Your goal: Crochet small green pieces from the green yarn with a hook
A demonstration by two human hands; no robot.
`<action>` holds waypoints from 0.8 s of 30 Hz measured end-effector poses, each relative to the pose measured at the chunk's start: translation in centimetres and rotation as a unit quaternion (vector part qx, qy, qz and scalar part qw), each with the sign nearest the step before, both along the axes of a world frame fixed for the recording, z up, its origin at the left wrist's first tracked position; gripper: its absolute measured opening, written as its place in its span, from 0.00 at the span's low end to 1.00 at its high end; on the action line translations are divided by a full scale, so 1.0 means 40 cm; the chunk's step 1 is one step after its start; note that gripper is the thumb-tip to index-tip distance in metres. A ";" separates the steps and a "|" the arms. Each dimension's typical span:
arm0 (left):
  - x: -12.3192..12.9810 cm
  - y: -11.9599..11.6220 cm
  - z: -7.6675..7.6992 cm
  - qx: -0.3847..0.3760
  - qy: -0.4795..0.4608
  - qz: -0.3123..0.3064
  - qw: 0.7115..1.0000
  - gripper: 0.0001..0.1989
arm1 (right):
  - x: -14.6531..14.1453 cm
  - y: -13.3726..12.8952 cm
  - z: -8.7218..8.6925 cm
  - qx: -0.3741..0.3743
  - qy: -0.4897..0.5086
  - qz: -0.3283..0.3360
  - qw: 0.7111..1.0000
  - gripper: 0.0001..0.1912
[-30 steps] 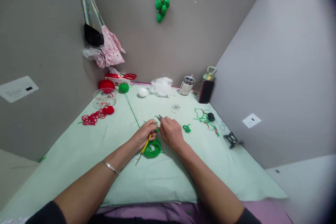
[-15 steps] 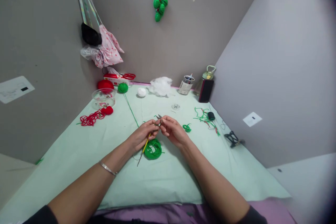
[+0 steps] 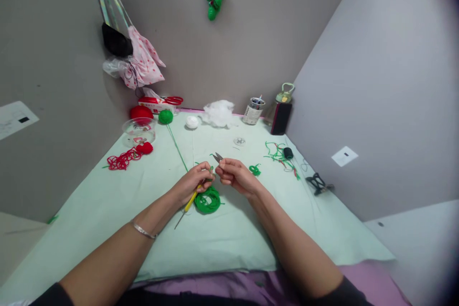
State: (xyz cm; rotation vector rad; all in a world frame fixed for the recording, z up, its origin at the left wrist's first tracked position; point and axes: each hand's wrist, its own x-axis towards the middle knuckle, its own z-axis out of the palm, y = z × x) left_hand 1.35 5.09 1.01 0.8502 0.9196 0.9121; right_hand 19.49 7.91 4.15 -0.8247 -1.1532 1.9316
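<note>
My left hand (image 3: 195, 182) is closed around a yellow-handled crochet hook (image 3: 191, 202), its metal end pointing down toward me, with a bit of green yarn (image 3: 211, 169) at the fingertips. My right hand (image 3: 236, 176) pinches small scissors (image 3: 217, 157), whose blades stick out up and left from the fingers. The two hands are close together with a small gap between them. Just below my left hand lies a coil of green yarn (image 3: 208, 202) on the pale green cloth. A small green crocheted piece (image 3: 255, 169) rests to the right of my right hand.
Behind my hands are a green yarn ball (image 3: 165, 116), a white ball (image 3: 191, 122), stuffing (image 3: 219, 114), a can (image 3: 253, 111) and a phone (image 3: 281, 119). Red yarn (image 3: 124, 160) lies left; yarn scraps (image 3: 279, 153) and black-handled scissors (image 3: 318, 184) lie right.
My hands have drawn slightly apart, showing more of the small scissors' blades. The crochet hook has tilted further to the left. The whole view has shifted a little.
</note>
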 end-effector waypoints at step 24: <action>0.012 0.019 -0.020 -0.002 0.071 0.034 0.997 0.20 | -0.018 0.013 -0.038 -0.015 0.035 -0.056 0.998 0.16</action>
